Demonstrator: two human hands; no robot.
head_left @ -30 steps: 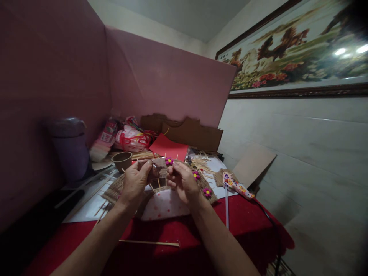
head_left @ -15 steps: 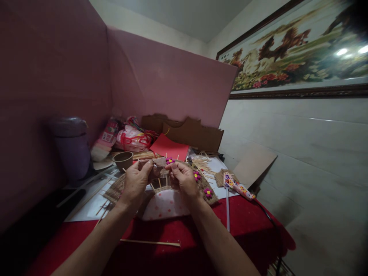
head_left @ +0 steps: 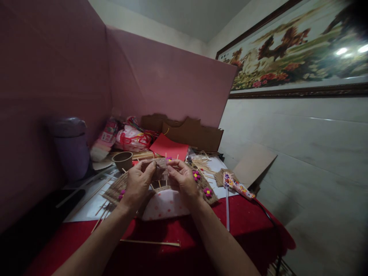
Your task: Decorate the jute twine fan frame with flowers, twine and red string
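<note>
A small clear plastic bag (head_left: 161,170) is pinched between both hands over the middle of the table; what it contains is too small to make out. My left hand (head_left: 140,180) grips its left side with thumb and fingers. On its right edge, the fingertips of my right hand (head_left: 182,178) are closed. Directly beneath lies a fan-shaped woven craft piece (head_left: 112,188) with thin sticks poking out and purple felt flowers (head_left: 207,192) on it. Its front part is a white panel with pink dots (head_left: 163,205).
A glue gun with a flowered pattern (head_left: 238,188) lies at the right, its cord trailing over the red cloth (head_left: 244,230). Left stand a brown pot (head_left: 123,160) and a purple lidded container (head_left: 71,149). Behind are red paper (head_left: 169,147), cardboard (head_left: 198,134) and loose sticks. One stick (head_left: 151,242) lies in front.
My right hand has shifted slightly left and its fingers now pinch the bag's edge. My left fingers have moved in along the bag, closer to the right hand.
</note>
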